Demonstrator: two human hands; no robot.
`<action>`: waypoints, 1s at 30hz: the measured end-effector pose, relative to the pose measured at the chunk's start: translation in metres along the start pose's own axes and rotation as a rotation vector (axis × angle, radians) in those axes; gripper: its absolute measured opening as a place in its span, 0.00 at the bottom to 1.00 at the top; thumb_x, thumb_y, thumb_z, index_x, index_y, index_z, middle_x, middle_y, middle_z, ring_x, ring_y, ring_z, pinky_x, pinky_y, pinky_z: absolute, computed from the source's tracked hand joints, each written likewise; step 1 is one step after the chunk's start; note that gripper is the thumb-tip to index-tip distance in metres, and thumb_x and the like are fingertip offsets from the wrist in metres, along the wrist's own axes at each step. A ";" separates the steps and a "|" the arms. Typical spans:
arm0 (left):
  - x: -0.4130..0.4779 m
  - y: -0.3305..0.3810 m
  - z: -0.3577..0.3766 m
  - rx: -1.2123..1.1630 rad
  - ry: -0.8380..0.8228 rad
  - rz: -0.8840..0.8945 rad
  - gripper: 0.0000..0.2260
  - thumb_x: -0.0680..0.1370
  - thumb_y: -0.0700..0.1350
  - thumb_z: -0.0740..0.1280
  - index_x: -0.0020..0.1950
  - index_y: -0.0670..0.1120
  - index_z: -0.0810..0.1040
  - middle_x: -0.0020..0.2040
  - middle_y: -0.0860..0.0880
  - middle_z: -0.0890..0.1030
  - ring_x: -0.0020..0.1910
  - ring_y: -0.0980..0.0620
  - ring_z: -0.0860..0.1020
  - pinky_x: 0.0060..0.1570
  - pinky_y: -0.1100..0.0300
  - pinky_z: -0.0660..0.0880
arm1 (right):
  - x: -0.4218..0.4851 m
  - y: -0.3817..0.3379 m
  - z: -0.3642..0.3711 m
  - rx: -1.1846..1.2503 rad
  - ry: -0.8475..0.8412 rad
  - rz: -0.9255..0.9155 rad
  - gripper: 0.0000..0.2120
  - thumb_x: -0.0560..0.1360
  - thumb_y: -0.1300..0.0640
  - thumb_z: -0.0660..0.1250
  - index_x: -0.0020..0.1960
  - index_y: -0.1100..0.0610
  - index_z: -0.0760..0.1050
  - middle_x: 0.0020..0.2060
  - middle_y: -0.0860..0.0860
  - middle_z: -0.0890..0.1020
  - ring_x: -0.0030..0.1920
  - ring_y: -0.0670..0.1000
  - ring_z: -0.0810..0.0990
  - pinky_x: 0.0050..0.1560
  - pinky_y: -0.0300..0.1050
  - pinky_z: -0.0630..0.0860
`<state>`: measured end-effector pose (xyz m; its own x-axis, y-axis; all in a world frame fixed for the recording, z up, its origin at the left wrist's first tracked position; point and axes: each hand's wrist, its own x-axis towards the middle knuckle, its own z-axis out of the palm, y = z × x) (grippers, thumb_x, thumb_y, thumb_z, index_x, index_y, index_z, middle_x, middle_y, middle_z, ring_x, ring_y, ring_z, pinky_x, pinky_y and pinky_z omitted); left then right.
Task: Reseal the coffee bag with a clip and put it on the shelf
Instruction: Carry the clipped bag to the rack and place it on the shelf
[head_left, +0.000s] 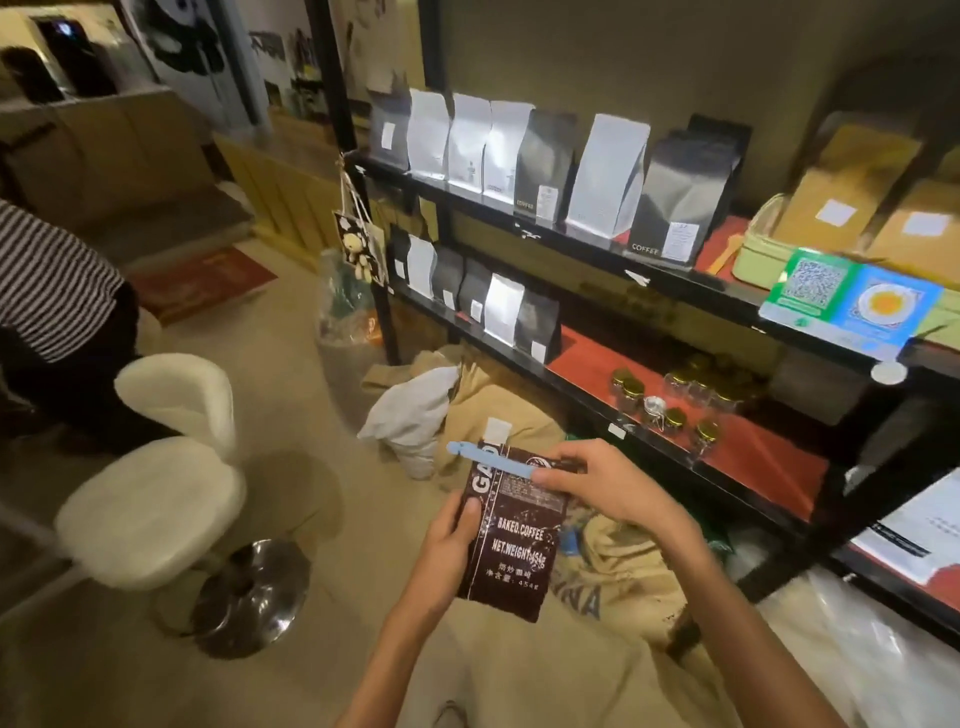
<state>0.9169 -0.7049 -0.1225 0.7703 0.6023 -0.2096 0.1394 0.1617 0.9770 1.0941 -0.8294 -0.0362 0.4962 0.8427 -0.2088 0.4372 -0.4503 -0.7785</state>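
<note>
Quick tally: two bare hands, the left hand (451, 540) and right hand (597, 480), on one dark brown foil coffee bag (514, 540) with one light blue plastic clip (491, 460) across its top. One black metal shelf (670, 283) unit showing three tiers. Top tier has seven standing pouches, four white (470, 143) and three grey or black (680, 200), plus two tan kraft bags (836, 208) on the right. Middle tier has roughly six smaller pouches (503, 309) and about six gold-lidded glass jars (627, 395), hard to count exactly. Two QR-code cards, one green (813, 286) and one blue (885, 306). One white round stool (156, 506). Several burlap sacks (623, 577) on the floor.
</note>
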 end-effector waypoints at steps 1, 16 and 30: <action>0.016 0.006 -0.005 0.002 -0.022 0.003 0.09 0.82 0.52 0.63 0.59 0.52 0.79 0.52 0.48 0.86 0.48 0.52 0.85 0.44 0.61 0.80 | 0.013 -0.001 -0.005 0.008 0.005 0.011 0.09 0.77 0.48 0.71 0.53 0.50 0.83 0.45 0.48 0.87 0.45 0.46 0.86 0.53 0.54 0.81; 0.286 0.076 0.012 0.155 -0.294 -0.099 0.10 0.85 0.48 0.57 0.62 0.48 0.75 0.57 0.45 0.84 0.55 0.45 0.84 0.58 0.49 0.79 | 0.226 0.047 -0.098 0.072 0.263 0.136 0.05 0.77 0.48 0.70 0.52 0.43 0.81 0.46 0.41 0.86 0.48 0.41 0.84 0.50 0.44 0.80; 0.434 0.057 0.050 0.263 -0.612 -0.098 0.12 0.85 0.43 0.58 0.67 0.57 0.69 0.59 0.60 0.81 0.57 0.62 0.80 0.53 0.69 0.77 | 0.306 0.081 -0.146 -0.202 0.329 0.276 0.16 0.73 0.45 0.71 0.60 0.47 0.82 0.56 0.43 0.85 0.57 0.48 0.82 0.53 0.40 0.74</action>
<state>1.2899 -0.4734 -0.1554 0.9495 0.0300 -0.3123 0.3135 -0.0492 0.9483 1.3910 -0.6508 -0.0770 0.8113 0.5600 -0.1680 0.3765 -0.7203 -0.5825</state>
